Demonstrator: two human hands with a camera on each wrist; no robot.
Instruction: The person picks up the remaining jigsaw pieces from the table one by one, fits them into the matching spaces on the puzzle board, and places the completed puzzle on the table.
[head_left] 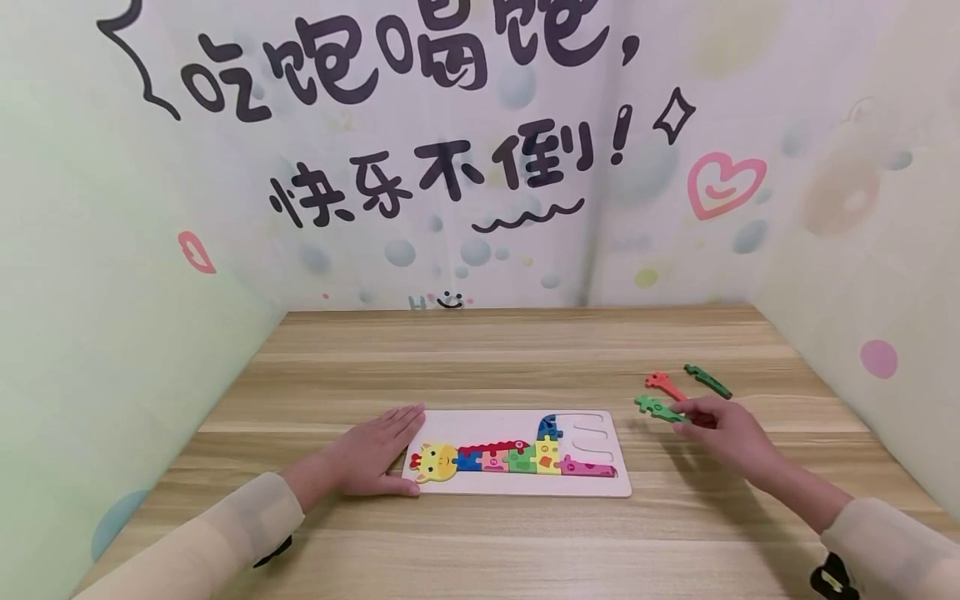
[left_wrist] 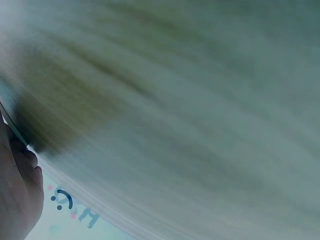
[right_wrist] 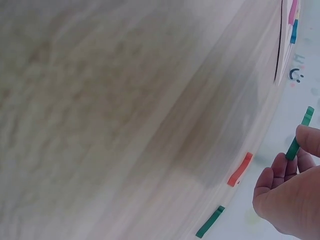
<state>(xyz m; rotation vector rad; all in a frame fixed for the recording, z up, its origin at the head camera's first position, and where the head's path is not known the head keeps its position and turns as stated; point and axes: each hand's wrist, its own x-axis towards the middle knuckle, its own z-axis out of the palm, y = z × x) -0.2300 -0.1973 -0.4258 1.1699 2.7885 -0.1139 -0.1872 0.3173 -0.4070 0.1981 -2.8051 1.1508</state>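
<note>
A white giraffe puzzle board (head_left: 480, 425) lies on the wooden table with its coloured head, neck, body and one pink leg piece set in it; several leg outlines at its right show bare. My left hand (head_left: 378, 454) rests on the board's left end, fingers straight. To the right of the board, my right hand (head_left: 723, 429) pinches a light green puzzle piece (head_left: 656, 408) between thumb and fingers, and the right wrist view shows this green piece (right_wrist: 302, 132) raised off the table. Just beyond are a red puzzle piece (head_left: 664, 384) and a dark green puzzle piece (head_left: 707, 381).
The wooden table (head_left: 480, 358) ends at a patterned back wall (head_left: 525, 267) with black lettering. Pale side walls (head_left: 862, 275) stand at left and right. In the left wrist view the tabletop (left_wrist: 175, 125) fills most of the picture.
</note>
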